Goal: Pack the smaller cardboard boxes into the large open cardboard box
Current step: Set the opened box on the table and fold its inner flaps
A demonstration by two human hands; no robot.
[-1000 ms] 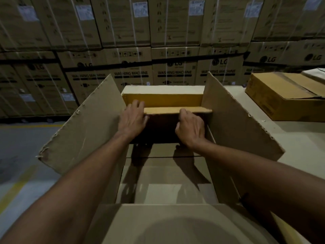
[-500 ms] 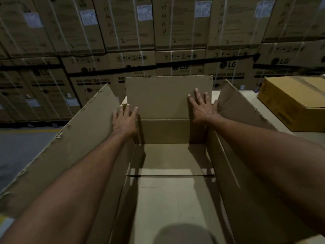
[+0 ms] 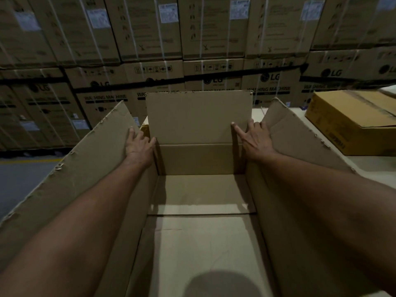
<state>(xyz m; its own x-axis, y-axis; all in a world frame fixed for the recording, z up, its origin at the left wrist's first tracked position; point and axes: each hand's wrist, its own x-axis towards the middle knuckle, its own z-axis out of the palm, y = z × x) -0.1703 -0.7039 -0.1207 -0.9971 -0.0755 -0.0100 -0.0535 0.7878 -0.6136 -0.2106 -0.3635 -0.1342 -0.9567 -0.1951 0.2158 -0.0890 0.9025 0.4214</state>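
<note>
Left hand [image 3: 139, 145] and right hand [image 3: 256, 139], fingers straight, press far corners of the large box [image 3: 199, 116], gripping nothing. Smaller box [image 3: 351, 123] sits well right of the right hand.

Dim, soft-focus view; edges bowed by wide-angle lens.

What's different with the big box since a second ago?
The far flap swung up to upright. The left-hand grip and right-hand grip let go of it, opened, and moved apart to the far corners of the large box, touching cardboard. The large box and the closed box on the right stayed put.
</note>
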